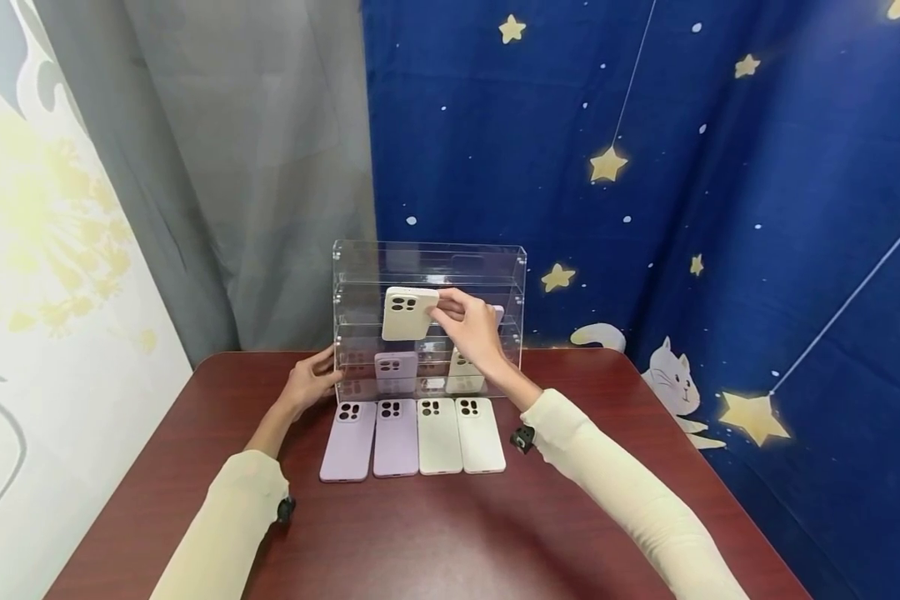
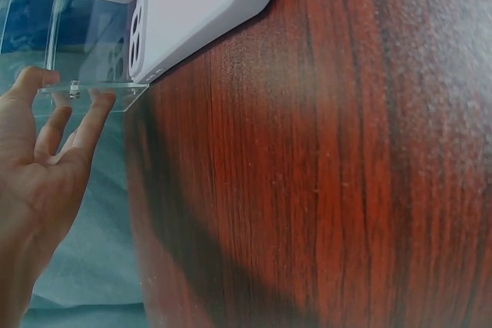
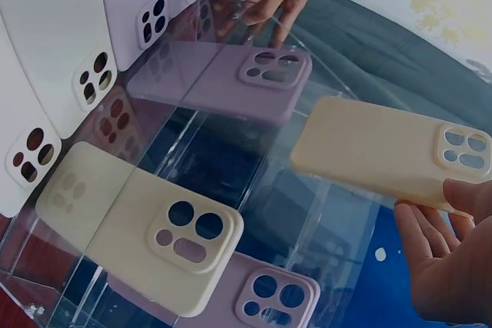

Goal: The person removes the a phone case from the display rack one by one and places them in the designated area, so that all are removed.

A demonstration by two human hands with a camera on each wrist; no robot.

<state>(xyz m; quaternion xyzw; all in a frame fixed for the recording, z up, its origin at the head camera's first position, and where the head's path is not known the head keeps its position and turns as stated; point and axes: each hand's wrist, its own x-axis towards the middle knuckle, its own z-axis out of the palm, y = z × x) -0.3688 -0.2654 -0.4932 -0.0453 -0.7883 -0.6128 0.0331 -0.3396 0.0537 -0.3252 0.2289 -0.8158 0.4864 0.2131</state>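
Note:
My right hand (image 1: 474, 329) pinches a cream phone case (image 1: 405, 317) by its edge, thumb on one face. The case is held up in front of a clear acrylic display rack (image 1: 429, 260), apart from it. With fairly straight fingers, my left hand (image 1: 311, 382) touches the rack's left side panel (image 2: 92, 87). On the rack's lower part lean a lilac phone case (image 1: 395, 367) and a cream phone case (image 3: 146, 236). Another lilac phone case (image 3: 280, 297) sits on a higher tier, partly hidden by my right hand in the head view.
Before the rack, two lilac cases (image 1: 347, 446) and two whitish cases (image 1: 482, 437) lie side by side on the reddish-brown table (image 1: 427, 542). Behind hang a grey curtain (image 1: 270, 167) and a blue star-patterned curtain (image 1: 480, 108).

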